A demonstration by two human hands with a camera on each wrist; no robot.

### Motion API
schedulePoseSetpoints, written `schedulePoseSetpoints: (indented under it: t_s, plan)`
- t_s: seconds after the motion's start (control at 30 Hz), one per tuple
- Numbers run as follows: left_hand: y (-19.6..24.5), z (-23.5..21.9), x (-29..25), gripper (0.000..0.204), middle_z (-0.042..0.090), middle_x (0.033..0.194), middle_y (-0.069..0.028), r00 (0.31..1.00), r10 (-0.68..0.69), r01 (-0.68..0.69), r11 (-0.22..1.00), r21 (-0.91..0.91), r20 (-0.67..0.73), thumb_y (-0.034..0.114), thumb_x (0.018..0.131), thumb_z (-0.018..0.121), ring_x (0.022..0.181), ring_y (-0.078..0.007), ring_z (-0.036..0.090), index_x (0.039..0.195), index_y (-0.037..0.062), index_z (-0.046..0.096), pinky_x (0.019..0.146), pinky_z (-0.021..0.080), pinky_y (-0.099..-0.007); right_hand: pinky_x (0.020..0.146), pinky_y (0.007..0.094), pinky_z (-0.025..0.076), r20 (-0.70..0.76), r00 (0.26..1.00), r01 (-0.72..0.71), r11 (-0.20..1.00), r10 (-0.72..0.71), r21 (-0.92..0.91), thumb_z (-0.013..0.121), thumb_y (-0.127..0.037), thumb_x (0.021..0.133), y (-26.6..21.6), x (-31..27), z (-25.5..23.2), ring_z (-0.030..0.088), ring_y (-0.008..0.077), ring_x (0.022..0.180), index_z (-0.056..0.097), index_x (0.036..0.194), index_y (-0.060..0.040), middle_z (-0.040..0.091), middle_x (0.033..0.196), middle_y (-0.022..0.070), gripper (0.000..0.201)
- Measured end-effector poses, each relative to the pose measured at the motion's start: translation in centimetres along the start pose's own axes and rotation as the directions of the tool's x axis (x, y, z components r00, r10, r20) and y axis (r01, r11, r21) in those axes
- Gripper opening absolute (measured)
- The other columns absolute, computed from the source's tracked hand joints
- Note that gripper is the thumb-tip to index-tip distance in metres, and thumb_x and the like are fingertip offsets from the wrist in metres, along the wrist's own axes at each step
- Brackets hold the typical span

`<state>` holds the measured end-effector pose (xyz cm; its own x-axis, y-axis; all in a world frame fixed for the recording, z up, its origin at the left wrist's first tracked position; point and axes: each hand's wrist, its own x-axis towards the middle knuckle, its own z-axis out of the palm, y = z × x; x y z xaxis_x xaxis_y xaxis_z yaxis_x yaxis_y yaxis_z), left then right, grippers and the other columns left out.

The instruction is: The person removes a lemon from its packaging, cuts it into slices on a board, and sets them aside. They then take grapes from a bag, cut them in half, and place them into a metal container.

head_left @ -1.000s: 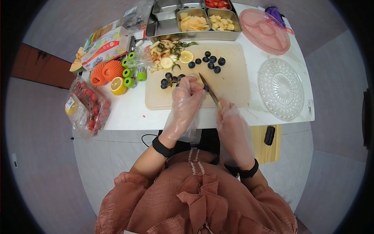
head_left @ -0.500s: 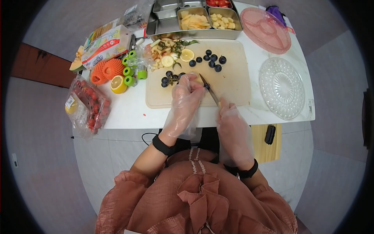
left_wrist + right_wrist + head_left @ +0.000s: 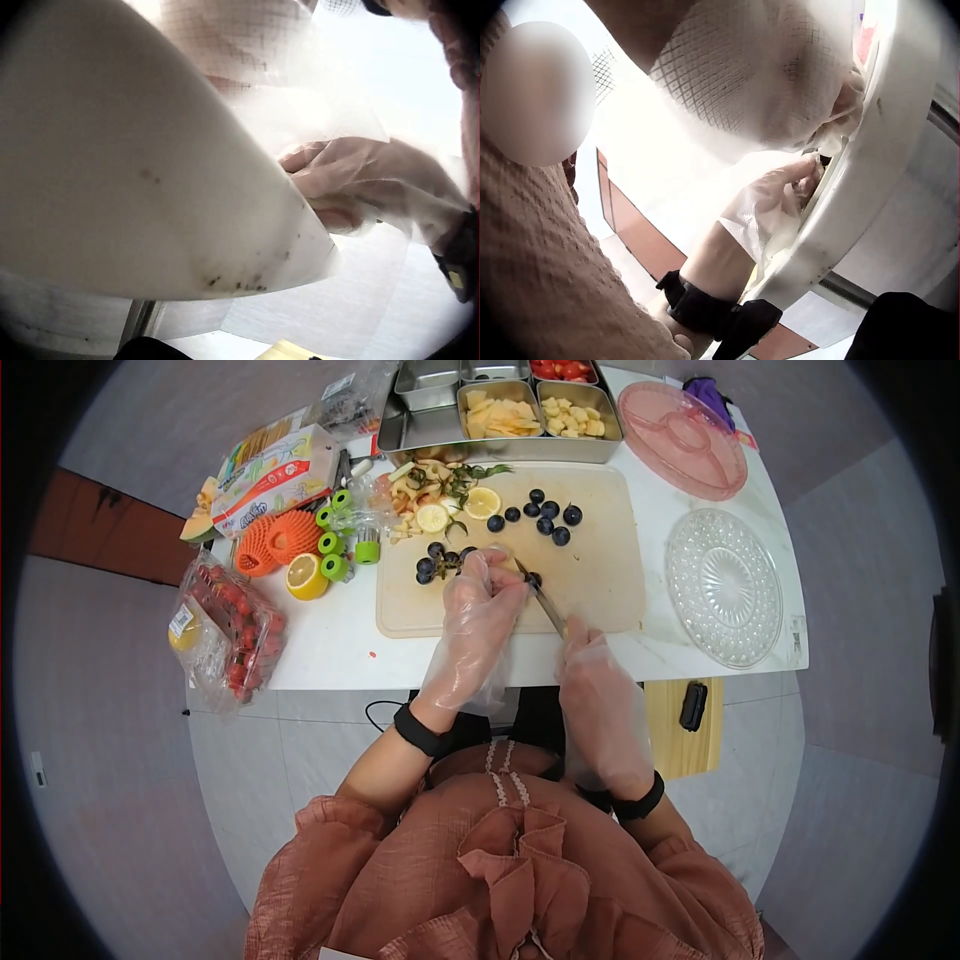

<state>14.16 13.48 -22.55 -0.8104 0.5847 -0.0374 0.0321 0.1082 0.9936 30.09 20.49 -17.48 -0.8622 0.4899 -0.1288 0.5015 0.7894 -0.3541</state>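
Observation:
Both hands wear clear plastic gloves over the cutting board [image 3: 600,595]. My right hand [image 3: 603,695] grips the handle of a small knife [image 3: 543,601], its blade slanting up and left. My left hand [image 3: 474,615] has its fingers curled, with thumb and fingertips pinching a dark grape [image 3: 534,579] beside the blade. Part of this grape is hidden by the knife and fingers. Several loose grapes [image 3: 545,526] lie farther back on the board. Another cluster of grapes [image 3: 426,570], some on a stem, sits left of my left hand. The wrist views show mostly gloves and the table's edge.
Lemon slices [image 3: 483,502] and fruit trimmings [image 3: 430,482] lie at the board's back left. Behind stands a metal tray [image 3: 500,452] with containers of cut fruit. A glass plate [image 3: 725,590] and a pink divided plate [image 3: 683,445] are at right; a strawberry box [image 3: 232,625] is at left.
The knife blade has shifted slightly beside the left fingertips, and the grape there shows a little farther up and right. Both hands otherwise stay nearly in place.

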Motion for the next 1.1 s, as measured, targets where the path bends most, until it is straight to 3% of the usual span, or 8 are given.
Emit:
schedulePoseSetpoints:
  t_s: [0.1, 0.43, 0.63, 0.7, 0.83, 0.93, 1.0, 1.1]
  plan:
    - [0.3, 0.1, -0.1, 0.04, 0.065, 0.082, -0.0056, 1.0, 0.009, -0.009, 1.0, -0.017, -0.017, 0.004, 0.086, 0.068, 0.073, -0.0106, 0.058, 0.121, -0.009, 0.055, 0.067, 0.048, -0.0264, 0.074, 0.0387, 0.056, 0.059, 0.998, -0.022, 0.999, 0.024, -0.022, 0.051, -0.002, 0.094, 0.1, -0.5, -0.3, 0.065, 0.0345, 0.091, 0.043, 0.138, 0.0039, 0.059, 0.105, 0.0189, 0.045]
    - [0.0, 0.4, 0.0, 0.039, 0.064, 0.085, -0.005, 0.998, 0.049, -0.048, 0.999, 0.023, -0.028, 0.001, 0.085, 0.067, 0.074, -0.0098, 0.057, 0.122, -0.0058, 0.055, 0.066, 0.049, -0.0258, 0.072, 0.0416, 0.055, 0.182, 0.983, 0.04, 0.999, -0.035, -0.024, 0.053, 0.0, 0.089, 1.6, -4.4, -3.3, 0.064, 0.0377, 0.091, 0.052, 0.125, 0.0043, 0.059, 0.105, 0.0213, 0.036]
    - [-0.8, -0.2, 0.4, 0.044, 0.066, 0.091, -0.0077, 0.991, 0.068, -0.053, 0.991, 0.123, -0.117, -0.001, 0.084, 0.068, 0.075, -0.0123, 0.059, 0.125, -0.0048, 0.055, 0.069, 0.051, -0.0274, 0.071, 0.0467, 0.052, -0.103, 0.994, -0.02, 0.983, 0.04, 0.185, 0.054, -0.004, 0.094, 2.1, -5.6, -3.8, 0.063, 0.0406, 0.088, 0.058, 0.122, -0.002, 0.06, 0.098, 0.0202, 0.028]
    - [-0.9, -0.3, 0.3, 0.047, 0.067, 0.095, -0.0093, 0.992, 0.086, -0.072, 0.987, 0.144, -0.097, -0.001, 0.084, 0.067, 0.075, -0.0141, 0.06, 0.129, -0.0043, 0.055, 0.07, 0.051, -0.0284, 0.071, 0.0482, 0.05, -0.076, 0.973, -0.205, 0.964, 0.22, 0.17, 0.053, -0.007, 0.097, 3.0, -4.7, -2.8, 0.062, 0.0422, 0.09, 0.058, 0.123, -0.0033, 0.059, 0.098, 0.0215, 0.026]
    - [1.1, -0.2, -0.5, 0.049, 0.067, 0.099, -0.0119, 0.999, 0.033, -0.026, 0.96, 0.279, -0.019, 0.001, 0.083, 0.067, 0.077, -0.0166, 0.061, 0.13, -0.004, 0.056, 0.07, 0.052, -0.0302, 0.073, 0.0486, 0.049, -0.137, 0.968, -0.172, 0.953, 0.211, 0.248, 0.053, -0.009, 0.098, 3.4, -3.6, -2.8, 0.062, 0.0428, 0.09, 0.057, 0.125, -0.0032, 0.06, 0.1, 0.0221, 0.028]
    - [2.4, 0.1, -0.9, 0.05, 0.067, 0.102, -0.0165, 0.993, 0.108, -0.115, 0.876, 0.468, 0.043, 0.006, 0.081, 0.069, 0.083, -0.0251, 0.064, 0.129, -0.0039, 0.057, 0.076, 0.052, -0.0364, 0.068, 0.0479, 0.05, -0.272, 0.944, -0.111, 0.958, 0.184, 0.263, 0.053, -0.005, 0.093, 3.8, -3.0, -1.9, 0.063, 0.0406, 0.084, 0.058, 0.118, -0.0048, 0.06, 0.092, 0.0202, 0.025]
    - [3.0, 0.2, -0.7, 0.052, 0.067, 0.104, -0.0202, 0.987, 0.108, -0.158, 0.714, 0.682, 0.116, 0.012, 0.08, 0.071, 0.091, -0.0353, 0.064, 0.128, -0.0039, 0.058, 0.083, 0.051, -0.0435, 0.071, 0.0468, 0.05, -0.285, 0.944, -0.057, 0.933, 0.166, 0.355, 0.053, -0.002, 0.09, 3.8, -2.7, -2.0, 0.063, 0.0392, 0.086, 0.059, 0.12, -0.0044, 0.06, 0.093, 0.0187, 0.03]
    - [2.9, 0.5, -0.4, 0.049, 0.067, 0.104, -0.0207, 0.986, 0.112, -0.167, 0.728, 0.665, 0.125, 0.013, 0.08, 0.071, 0.095, -0.0405, 0.063, 0.125, -0.0015, 0.059, 0.086, 0.049, -0.0473, 0.073, 0.046, 0.05, -0.262, 0.949, -0.07, 0.925, 0.178, 0.373, 0.052, 0.0, 0.088, 3.3, -2.3, -2.0, 0.063, 0.0379, 0.087, 0.06, 0.117, -0.003, 0.061, 0.094, 0.0171, 0.031]
